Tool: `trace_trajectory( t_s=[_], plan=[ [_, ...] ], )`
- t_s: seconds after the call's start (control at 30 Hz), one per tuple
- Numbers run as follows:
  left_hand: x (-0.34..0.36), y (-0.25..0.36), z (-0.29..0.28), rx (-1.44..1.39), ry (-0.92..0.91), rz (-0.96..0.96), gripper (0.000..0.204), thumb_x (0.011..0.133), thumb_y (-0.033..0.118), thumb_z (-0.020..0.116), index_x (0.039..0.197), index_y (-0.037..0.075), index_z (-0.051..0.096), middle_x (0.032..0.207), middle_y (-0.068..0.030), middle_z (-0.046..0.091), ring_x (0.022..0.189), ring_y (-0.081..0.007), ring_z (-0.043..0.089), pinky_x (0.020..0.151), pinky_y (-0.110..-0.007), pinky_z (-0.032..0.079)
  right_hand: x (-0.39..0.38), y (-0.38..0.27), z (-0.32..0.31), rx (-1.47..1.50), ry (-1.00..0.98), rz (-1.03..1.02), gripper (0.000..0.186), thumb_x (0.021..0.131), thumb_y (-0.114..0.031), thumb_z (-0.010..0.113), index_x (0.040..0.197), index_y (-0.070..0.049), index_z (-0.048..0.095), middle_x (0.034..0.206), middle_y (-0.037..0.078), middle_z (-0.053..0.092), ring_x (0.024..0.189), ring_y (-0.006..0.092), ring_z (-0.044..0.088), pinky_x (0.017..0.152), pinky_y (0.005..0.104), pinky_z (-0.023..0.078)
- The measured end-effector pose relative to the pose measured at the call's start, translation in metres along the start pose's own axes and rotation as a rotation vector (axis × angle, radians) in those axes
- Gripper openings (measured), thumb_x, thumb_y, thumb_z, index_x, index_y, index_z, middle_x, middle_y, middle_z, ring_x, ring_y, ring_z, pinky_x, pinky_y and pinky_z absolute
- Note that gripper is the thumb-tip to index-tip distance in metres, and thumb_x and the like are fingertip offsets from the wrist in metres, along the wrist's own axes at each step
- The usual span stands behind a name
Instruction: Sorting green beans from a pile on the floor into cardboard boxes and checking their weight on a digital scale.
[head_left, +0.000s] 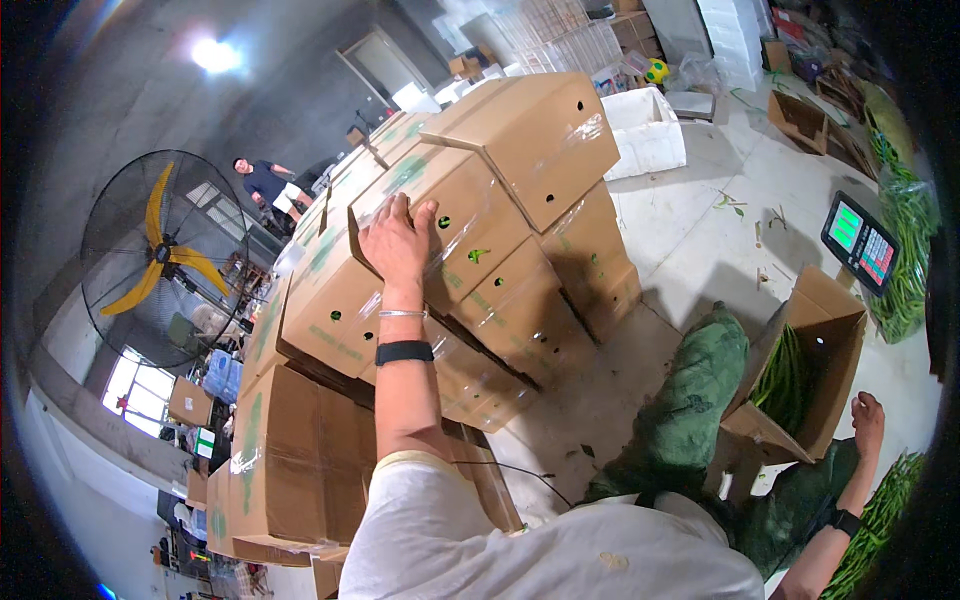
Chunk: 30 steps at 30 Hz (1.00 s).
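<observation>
My left hand (398,238) lies on the upper edge of a taped cardboard carton (465,205) in a tall stack, thumb apart from the fingers. Green bits show through round holes in the cartons. On the right, my right hand (868,425) hangs with loosely bent fingers, nothing visible in it. Close to it, an open cardboard box (835,345) holds long thin green vegetables (785,385). A digital scale display (860,240) with a lit green screen stands just beyond that box.
A big caged fan (165,255) with yellow blades is at the left. Another person (268,185) stands far behind the stack. A white foam box (645,135) sits past the cartons. Bagged greens (905,270) and loose greens (885,520) line the right side. Scraps lie on the floor.
</observation>
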<state>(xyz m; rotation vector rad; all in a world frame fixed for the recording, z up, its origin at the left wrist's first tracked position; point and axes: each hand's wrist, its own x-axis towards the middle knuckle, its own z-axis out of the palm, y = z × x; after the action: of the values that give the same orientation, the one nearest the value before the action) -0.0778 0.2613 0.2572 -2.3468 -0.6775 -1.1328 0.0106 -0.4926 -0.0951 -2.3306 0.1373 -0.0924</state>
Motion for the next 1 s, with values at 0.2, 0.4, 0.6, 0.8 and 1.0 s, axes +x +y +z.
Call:
trace_trajectory(
  t_s=[0.2, 0.4, 0.6, 0.8, 1.0],
  plan=[
    [0.001, -0.007, 0.007, -0.017, 0.016, 0.065, 0.054, 0.083, 0.054, 0.053, 0.110, 0.008, 0.063, 0.104, -0.0112, 0.065, 0.097, -0.0274, 0.061, 0.087, -0.040, 0.042, -0.002, 0.003, 0.000, -0.003, 0.037, 0.028, 0.038, 0.087, -0.029, 0.061, 0.113, -0.001, 0.059, 0.079, 0.012, 0.060, 0.059, 0.0163, 0.054, 0.056, 0.0315, 0.045],
    [0.005, 0.004, 0.002, 0.043, -0.014, 0.049, 0.063, 0.087, 0.057, 0.045, 0.129, 0.011, 0.051, 0.129, -0.0078, 0.054, 0.125, -0.0272, 0.045, 0.107, -0.056, 0.019, -0.015, -0.032, -0.005, -0.094, 0.042, 0.024, 0.033, 0.085, -0.028, 0.062, 0.107, -0.003, 0.063, 0.087, 0.018, 0.063, 0.068, 0.0245, 0.062, 0.063, 0.0352, 0.049],
    [0.000, 0.015, 0.006, 0.123, 0.123, 0.011, 0.055, 0.090, 0.052, 0.043, 0.125, 0.012, 0.054, 0.124, -0.0076, 0.058, 0.121, -0.0288, 0.047, 0.105, -0.056, 0.021, -0.020, -0.035, -0.005, -0.050, 0.061, 0.062, 0.033, 0.085, -0.025, 0.061, 0.105, 0.002, 0.062, 0.074, 0.012, 0.060, 0.059, 0.0167, 0.055, 0.056, 0.0310, 0.044],
    [-0.009, -0.003, 0.018, 0.218, 0.233, 0.119, 0.033, 0.088, 0.043, 0.052, 0.098, 0.013, 0.061, 0.092, -0.0025, 0.061, 0.089, -0.0224, 0.057, 0.076, -0.037, 0.040, -0.016, -0.039, -0.006, -0.136, 0.055, 0.024, 0.033, 0.085, -0.025, 0.060, 0.104, 0.002, 0.062, 0.068, 0.011, 0.059, 0.055, 0.0164, 0.054, 0.053, 0.0309, 0.043],
    [-0.008, -0.035, 0.034, 0.151, 0.260, 0.111, 0.035, 0.088, 0.044, 0.051, 0.101, 0.013, 0.061, 0.096, -0.0026, 0.061, 0.089, -0.0220, 0.057, 0.076, -0.037, 0.039, -0.015, -0.058, -0.007, -0.114, 0.001, 0.051, 0.033, 0.087, -0.025, 0.059, 0.105, 0.002, 0.061, 0.068, 0.012, 0.061, 0.056, 0.0174, 0.054, 0.055, 0.0317, 0.044]
  ],
)
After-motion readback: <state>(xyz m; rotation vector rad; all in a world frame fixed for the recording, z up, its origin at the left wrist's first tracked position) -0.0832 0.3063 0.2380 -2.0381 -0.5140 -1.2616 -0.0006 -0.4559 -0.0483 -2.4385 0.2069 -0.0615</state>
